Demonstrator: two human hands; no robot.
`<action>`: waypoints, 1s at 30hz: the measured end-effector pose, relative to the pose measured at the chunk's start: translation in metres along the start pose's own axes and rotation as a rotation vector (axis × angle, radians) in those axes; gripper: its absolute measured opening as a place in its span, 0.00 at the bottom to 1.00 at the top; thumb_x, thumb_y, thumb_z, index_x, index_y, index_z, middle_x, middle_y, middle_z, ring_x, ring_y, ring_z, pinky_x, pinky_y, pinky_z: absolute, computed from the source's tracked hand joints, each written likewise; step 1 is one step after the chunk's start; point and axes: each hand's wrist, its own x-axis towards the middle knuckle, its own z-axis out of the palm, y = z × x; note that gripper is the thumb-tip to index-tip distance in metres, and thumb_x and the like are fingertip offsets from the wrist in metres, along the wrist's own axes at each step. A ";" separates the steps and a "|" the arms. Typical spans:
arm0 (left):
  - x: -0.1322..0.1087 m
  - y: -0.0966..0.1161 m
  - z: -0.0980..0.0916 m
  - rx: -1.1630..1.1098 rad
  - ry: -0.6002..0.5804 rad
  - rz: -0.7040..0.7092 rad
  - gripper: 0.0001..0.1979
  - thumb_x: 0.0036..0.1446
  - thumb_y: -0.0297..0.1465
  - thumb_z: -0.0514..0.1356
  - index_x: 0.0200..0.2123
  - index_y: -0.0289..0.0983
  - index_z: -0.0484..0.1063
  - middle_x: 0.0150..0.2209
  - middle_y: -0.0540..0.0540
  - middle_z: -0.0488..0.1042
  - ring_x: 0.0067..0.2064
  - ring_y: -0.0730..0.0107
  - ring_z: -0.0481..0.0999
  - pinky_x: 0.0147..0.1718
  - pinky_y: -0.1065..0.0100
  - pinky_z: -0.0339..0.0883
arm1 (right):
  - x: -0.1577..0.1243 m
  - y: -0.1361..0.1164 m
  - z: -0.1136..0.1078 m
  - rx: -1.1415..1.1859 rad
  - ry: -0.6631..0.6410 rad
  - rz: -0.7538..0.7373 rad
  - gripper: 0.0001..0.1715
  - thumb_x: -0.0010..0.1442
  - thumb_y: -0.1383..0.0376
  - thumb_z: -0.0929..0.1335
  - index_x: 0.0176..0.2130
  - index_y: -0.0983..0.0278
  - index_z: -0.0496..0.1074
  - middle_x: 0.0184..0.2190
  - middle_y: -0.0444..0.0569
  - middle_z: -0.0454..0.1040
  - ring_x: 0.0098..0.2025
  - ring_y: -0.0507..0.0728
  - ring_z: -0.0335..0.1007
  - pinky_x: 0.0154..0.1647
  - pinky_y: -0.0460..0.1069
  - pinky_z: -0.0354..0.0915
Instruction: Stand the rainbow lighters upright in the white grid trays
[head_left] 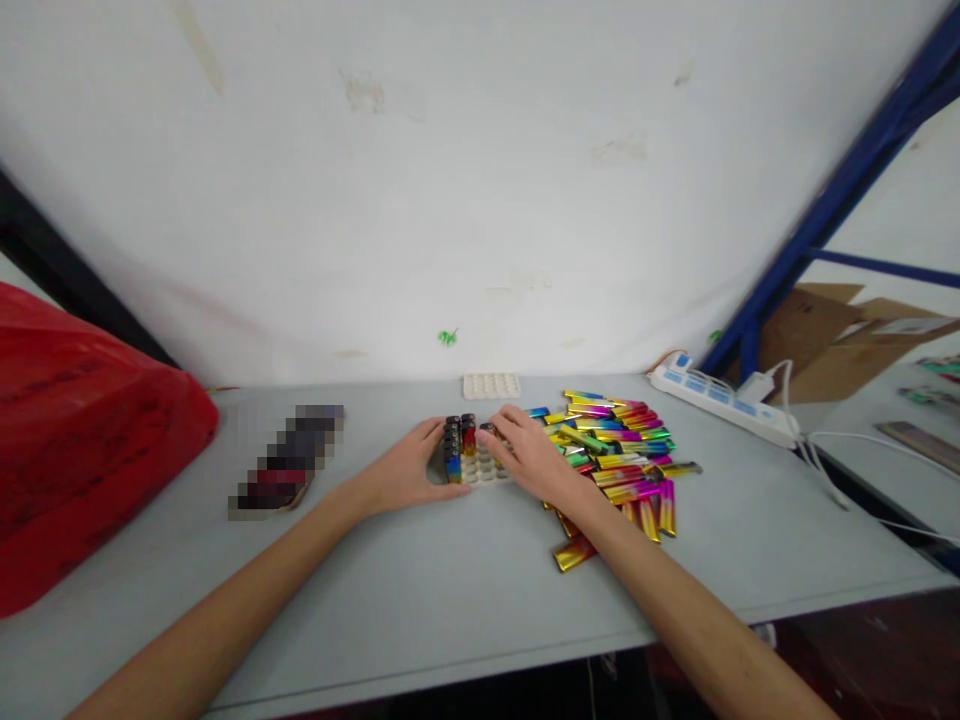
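Here, along the middle of the worktop (420, 600), we have a pale tray (480, 472) with round cells, a little back from the near edge. Our left hand (409, 468) curves about its left end, thumb at the near left corner, thumb and fingers well apart. Dark-topped lighters (452, 442) stand upright in a row along that left side, with a few more just right of them towards the tray's far edge. Our right hand (529, 455) reaches over the tray's right part, its fingertips at another dark top; whether they are clamped on it we cannot tell. Right of the tray, partly under our right forearm, we see a loose pile (611, 437) of shiny coloured pieces. A second tray (491, 386) lies near the worktop's back edge. We see a power strip (724, 405) towards the far right corner and a red bag (90, 440) at the left edge.
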 end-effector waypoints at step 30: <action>0.001 -0.001 -0.001 -0.033 -0.011 -0.013 0.48 0.62 0.55 0.85 0.79 0.47 0.78 0.76 0.34 0.83 0.79 0.32 0.82 0.84 0.35 0.75 | 0.006 -0.031 0.007 -0.358 -0.258 0.069 0.15 0.92 0.55 0.72 0.63 0.62 0.82 0.55 0.62 0.92 0.59 0.69 0.90 0.61 0.58 0.77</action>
